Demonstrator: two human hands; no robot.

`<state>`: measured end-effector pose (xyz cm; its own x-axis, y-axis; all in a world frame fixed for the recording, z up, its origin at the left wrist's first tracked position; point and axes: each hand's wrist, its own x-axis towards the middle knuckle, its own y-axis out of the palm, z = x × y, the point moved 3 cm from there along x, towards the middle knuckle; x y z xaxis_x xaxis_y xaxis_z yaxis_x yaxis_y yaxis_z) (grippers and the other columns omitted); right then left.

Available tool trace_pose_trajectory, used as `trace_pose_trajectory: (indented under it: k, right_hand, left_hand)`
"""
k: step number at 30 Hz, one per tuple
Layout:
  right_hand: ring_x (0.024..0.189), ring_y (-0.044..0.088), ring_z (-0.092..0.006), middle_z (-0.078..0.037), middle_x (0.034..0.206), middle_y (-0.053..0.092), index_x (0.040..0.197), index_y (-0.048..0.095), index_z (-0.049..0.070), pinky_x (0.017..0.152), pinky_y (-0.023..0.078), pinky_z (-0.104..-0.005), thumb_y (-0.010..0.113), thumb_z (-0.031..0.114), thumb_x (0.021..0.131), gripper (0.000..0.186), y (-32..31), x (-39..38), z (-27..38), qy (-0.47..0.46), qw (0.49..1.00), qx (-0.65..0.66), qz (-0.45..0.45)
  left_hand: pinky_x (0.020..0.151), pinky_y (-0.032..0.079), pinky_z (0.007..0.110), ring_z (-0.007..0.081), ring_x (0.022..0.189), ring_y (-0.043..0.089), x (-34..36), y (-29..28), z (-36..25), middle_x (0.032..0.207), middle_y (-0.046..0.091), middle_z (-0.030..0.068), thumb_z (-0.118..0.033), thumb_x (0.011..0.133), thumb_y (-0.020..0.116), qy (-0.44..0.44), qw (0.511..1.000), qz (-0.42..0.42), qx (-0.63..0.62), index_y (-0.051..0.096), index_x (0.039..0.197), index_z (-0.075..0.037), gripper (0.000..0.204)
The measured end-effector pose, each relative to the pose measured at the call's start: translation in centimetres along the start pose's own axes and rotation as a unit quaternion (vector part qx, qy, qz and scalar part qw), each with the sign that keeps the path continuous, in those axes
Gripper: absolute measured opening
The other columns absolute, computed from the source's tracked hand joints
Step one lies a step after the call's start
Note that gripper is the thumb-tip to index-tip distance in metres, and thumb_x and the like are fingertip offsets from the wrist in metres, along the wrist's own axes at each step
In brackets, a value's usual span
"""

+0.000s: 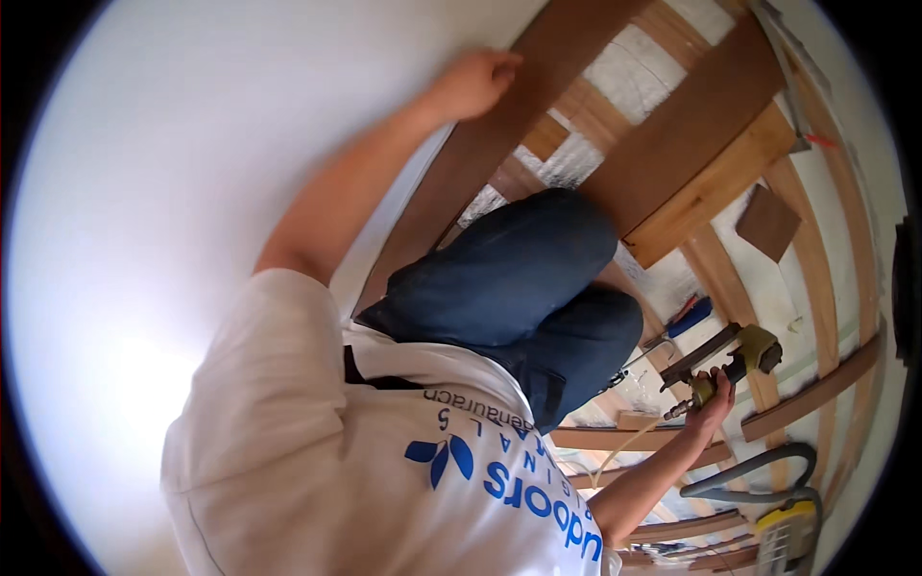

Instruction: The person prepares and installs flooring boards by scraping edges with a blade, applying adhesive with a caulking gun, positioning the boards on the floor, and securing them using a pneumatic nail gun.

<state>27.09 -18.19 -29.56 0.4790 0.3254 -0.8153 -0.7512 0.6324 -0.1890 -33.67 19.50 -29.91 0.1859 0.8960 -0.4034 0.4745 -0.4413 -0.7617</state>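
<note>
My left hand [477, 84] is at the upper middle, by the wall-side edge of a long dark brown board [451, 182]. Its fingers are curled in, and whatever may be in them is hidden. Low on the right, my right hand [713, 398] grips an olive-green nail gun [757, 351] by its handle. The tool has a dark magazine, and a metal coupling at its rear joins a pale air hose [615, 451]. My bent knees in blue trousers are between the hands, hiding part of the boards.
A white wall [192, 125] rises on the left. Wooden battens [720, 278] cross silvery sheeting [629, 72]. A second brown board [691, 110] lies beside a lighter plank [715, 182]. Nearby are a square brown offcut [768, 223], a blue tool [690, 317], a grey hose [749, 470] and a yellow-and-grey machine [788, 528].
</note>
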Motion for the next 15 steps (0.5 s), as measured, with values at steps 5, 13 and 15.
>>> trace_pose_trajectory:
  k: [5,13,15]
  right_hand:
    - [0.077,0.067,-0.0229,-0.008,0.093,0.068,0.127,0.060,0.003,0.073,0.056,-0.0371,0.064,0.014,0.095,0.034,0.8,0.4,1.7,0.033,0.998,-0.049,0.035]
    - [0.068,0.059,-0.0209,-0.004,0.077,0.057,0.118,0.060,0.006,0.069,0.053,-0.0390,0.067,0.018,0.091,0.030,1.1,2.5,5.2,0.107,0.988,-0.112,0.022]
    - [0.067,0.059,-0.0206,-0.003,0.075,0.057,0.115,0.061,0.007,0.068,0.052,-0.0386,0.068,0.019,0.092,0.027,1.7,2.6,5.8,0.106,0.985,-0.135,0.020]
  left_hand:
    - [0.102,0.051,0.046,0.0393,0.118,0.063,-8.6,4.5,4.8,0.128,0.067,0.0205,-0.014,0.096,0.056,-0.112,0.994,-0.008,-0.002,0.067,0.130,-0.004,0.037]
    - [0.106,0.044,0.047,0.0355,0.128,0.055,-3.8,9.1,-0.2,0.138,0.060,0.0149,-0.007,0.092,0.061,0.106,0.989,-0.091,0.045,0.068,0.129,-0.008,0.037]
    - [0.107,0.042,0.051,0.0383,0.133,0.050,-0.9,9.3,-1.4,0.143,0.055,0.0177,-0.011,0.092,0.063,0.094,0.979,-0.117,0.136,0.067,0.129,-0.009,0.038]
